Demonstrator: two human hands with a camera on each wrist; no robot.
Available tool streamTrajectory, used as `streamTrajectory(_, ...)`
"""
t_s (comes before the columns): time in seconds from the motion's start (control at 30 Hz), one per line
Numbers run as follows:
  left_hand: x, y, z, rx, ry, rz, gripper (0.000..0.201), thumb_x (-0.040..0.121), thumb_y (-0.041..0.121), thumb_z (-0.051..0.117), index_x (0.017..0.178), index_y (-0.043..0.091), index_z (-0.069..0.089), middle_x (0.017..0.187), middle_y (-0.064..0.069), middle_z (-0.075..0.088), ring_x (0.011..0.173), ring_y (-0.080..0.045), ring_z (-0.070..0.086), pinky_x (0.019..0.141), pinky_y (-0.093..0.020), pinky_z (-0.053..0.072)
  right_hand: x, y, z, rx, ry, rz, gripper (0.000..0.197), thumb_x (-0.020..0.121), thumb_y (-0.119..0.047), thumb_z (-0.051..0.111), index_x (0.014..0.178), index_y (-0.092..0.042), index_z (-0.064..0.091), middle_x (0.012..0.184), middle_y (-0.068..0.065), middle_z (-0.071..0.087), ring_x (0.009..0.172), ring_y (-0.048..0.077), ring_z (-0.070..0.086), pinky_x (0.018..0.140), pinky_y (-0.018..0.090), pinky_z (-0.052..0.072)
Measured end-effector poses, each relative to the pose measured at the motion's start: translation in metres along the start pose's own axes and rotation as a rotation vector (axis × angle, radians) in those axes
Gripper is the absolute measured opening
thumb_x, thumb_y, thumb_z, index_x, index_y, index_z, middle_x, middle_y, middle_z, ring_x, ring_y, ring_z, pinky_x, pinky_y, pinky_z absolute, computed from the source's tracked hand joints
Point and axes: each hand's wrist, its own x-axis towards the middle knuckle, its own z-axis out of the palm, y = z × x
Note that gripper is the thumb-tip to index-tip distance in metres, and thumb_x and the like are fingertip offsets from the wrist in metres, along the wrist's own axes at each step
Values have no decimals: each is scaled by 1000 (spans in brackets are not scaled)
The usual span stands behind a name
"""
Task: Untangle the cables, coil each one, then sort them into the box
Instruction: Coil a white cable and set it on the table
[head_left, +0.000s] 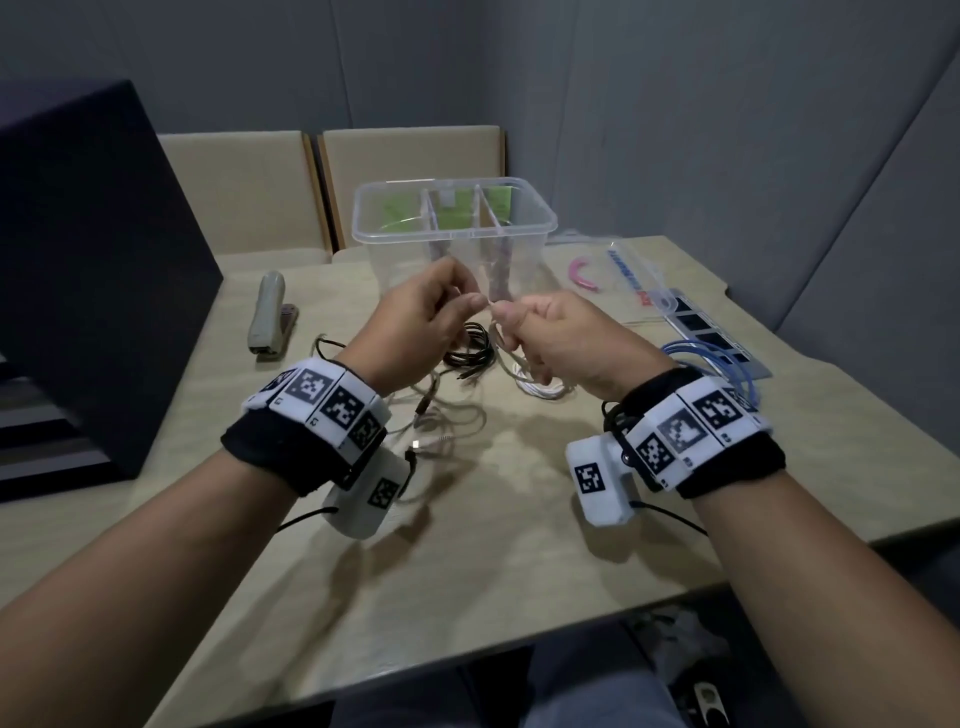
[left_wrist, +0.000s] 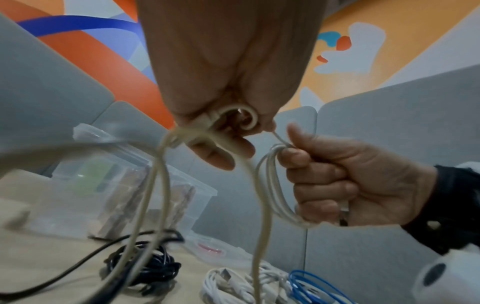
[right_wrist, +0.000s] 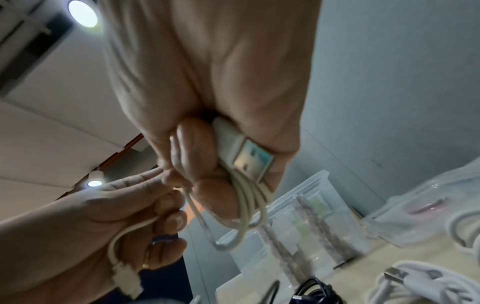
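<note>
- Head view: we are holding a white cable above the table, both hands raised in front of the clear divided box.
- We are closing our right hand around a small bundle of finished loops; the right wrist view is showing the USB plug tucked against the palm, with fingers curled over the strands.
- We are pinching the free run of the same cable in our left hand; the left wrist view is showing it looping out of the curled fingers and trailing down toward the table.
- We are judging this as the coiling step, partway through: some loops are gathered, and a tail and the small connector are hanging loose.
- Next, we are expecting to feed the tail round the bundle without letting the loops spring open, then carry it to a compartment of the box.
- Waiting on the table are a black cable, a white bundle, a blue cable and a clear-jacketed cable, which is lying slack.
- A stapler is lying at the left.
</note>
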Motion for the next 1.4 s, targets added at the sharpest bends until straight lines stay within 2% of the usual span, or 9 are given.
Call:
streamTrajectory(0.13, -8, -1, 5, 93, -219, -70, 11, 93, 29, 54, 94, 17, 52, 73, -5, 65, 72, -23, 67, 67, -35, 55, 2, -1, -5, 233, 84, -19, 40, 102, -32, 38, 66, -16, 42, 46, -6, 32, 39, 12, 28, 45, 27, 31)
streamTrajectory(0.23, -13, -2, 8, 246, -357, -31, 17, 96, 32, 48, 90, 16, 53, 75, -2, 67, 62, -8, 60, 56, -17, 43, 2, -10, -12, 388, 128, -43, 41, 102, -34, 37, 65, -17, 41, 45, -5, 31, 38, 12, 26, 48, 29, 31)
streamTrajectory(0.37, -14, 3, 3, 49, -262, -14, 17, 92, 30, 55, 103, 20, 48, 92, 8, 61, 78, 9, 56, 65, -9, 43, 0, -18, -23, 414, 142, -34, 41, 101, -36, 39, 67, -15, 40, 46, -5, 36, 37, 10, 28, 44, 25, 33)
streamTrajectory(0.43, -12, 10, -1, -69, -194, 3, 40, 88, 44, 56, 120, 24, 43, 111, 10, 57, 101, 6, 55, 76, -12, 46, -1, -17, -22, 387, 160, -13, 40, 100, -37, 42, 67, -14, 41, 49, -4, 37, 38, 10, 28, 41, 23, 31)
streamTrajectory(0.57, -2, 20, 3, -91, -119, 69, 54, 87, 49, 47, 132, 20, 44, 118, 2, 60, 103, -1, 58, 85, -18, 48, -4, -13, -11, 446, 145, 30, 36, 95, -35, 51, 69, -13, 41, 49, -4, 34, 36, 7, 26, 36, 18, 22)
streamTrajectory(0.77, -2, 16, 21, -30, -90, 83, 24, 98, 22, 45, 111, 16, 64, 56, 17, 57, 50, 3, 45, 53, -18, 39, -7, -10, -5, 510, 133, -19, 29, 98, -31, 47, 75, -14, 47, 48, -9, 40, 33, 5, 29, 33, 17, 32)
streamTrajectory(1.0, -6, 28, 38, -259, -108, -47, 50, 98, 45, 33, 90, 0, 54, 80, -15, 51, 72, -23, 47, 64, -46, 43, 1, -1, -3, 131, 287, -135, 42, 94, -51, 46, 68, -18, 52, 56, 4, 41, 46, 18, 35, 49, 37, 36)
streamTrajectory(1.13, -4, 38, 40, -530, -76, -161, 42, 101, 37, 28, 76, 12, 50, 57, 0, 46, 59, -21, 45, 57, -30, 36, -1, 4, -1, 189, 305, -159, 34, 92, -43, 53, 77, -12, 57, 52, 2, 50, 38, 14, 40, 36, 21, 31)
streamTrajectory(1.4, 3, 20, 39, -297, 21, -128, 51, 96, 50, 33, 66, 18, 60, 57, -1, 48, 60, -22, 43, 60, -41, 38, -12, 13, -11, 167, 133, -13, 15, 93, -13, 58, 85, -16, 70, 61, -5, 60, 53, 12, 46, 48, 20, 36)
